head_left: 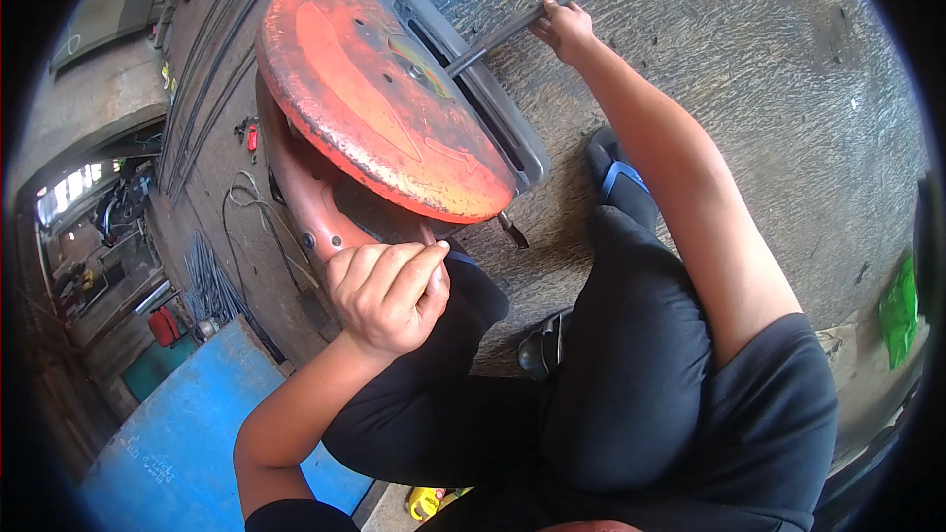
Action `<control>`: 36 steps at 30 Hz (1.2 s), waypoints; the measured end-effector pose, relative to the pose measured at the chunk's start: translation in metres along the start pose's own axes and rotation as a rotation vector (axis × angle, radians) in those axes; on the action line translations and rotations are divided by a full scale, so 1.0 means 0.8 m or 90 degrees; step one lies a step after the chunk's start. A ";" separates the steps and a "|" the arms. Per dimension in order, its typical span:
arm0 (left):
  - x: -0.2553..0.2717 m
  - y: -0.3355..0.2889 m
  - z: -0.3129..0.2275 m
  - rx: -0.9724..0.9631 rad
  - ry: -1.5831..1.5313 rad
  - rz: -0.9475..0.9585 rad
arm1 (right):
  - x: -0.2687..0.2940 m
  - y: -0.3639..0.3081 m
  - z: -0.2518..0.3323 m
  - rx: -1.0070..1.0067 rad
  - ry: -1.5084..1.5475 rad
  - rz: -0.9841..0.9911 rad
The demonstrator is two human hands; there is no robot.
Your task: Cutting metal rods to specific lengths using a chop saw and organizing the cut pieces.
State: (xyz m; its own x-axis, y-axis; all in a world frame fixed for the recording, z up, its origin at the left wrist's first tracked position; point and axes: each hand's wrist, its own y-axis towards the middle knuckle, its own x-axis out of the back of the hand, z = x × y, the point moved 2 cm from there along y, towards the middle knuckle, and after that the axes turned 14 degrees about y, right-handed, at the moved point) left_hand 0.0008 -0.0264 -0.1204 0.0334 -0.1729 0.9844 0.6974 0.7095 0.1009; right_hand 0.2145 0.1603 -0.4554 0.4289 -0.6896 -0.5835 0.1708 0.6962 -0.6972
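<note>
Left hand (387,298) grips the orange saw (379,103), right hand (567,32) a bar (501,38) jutting past the grey base edge (530,146) over open floor (749,79).

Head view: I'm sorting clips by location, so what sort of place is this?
Probably a metalworking shop, given the worn orange round-guarded cut-off saw, long grey metal bar and bundle of thin grey rods.

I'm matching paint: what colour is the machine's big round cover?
The cover is orange-red with dark patches; the head view shows it.
</note>
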 end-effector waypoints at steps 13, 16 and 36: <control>0.000 0.000 0.002 -0.003 -0.003 -0.004 | 0.011 0.000 -0.003 -0.022 0.044 0.002; 0.000 0.001 0.001 -0.002 -0.010 -0.008 | 0.029 0.004 -0.002 -0.020 0.079 -0.095; -0.003 -0.026 0.005 0.042 -0.044 -0.146 | -0.019 -0.282 0.060 -0.157 -1.595 0.670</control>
State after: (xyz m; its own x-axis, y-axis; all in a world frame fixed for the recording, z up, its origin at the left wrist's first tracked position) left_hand -0.0167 -0.0384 -0.1245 -0.1720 -0.2891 0.9417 0.6320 0.7009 0.3306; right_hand 0.2121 0.0233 -0.2697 -0.0643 0.8994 0.4324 -0.5130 0.3419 -0.7874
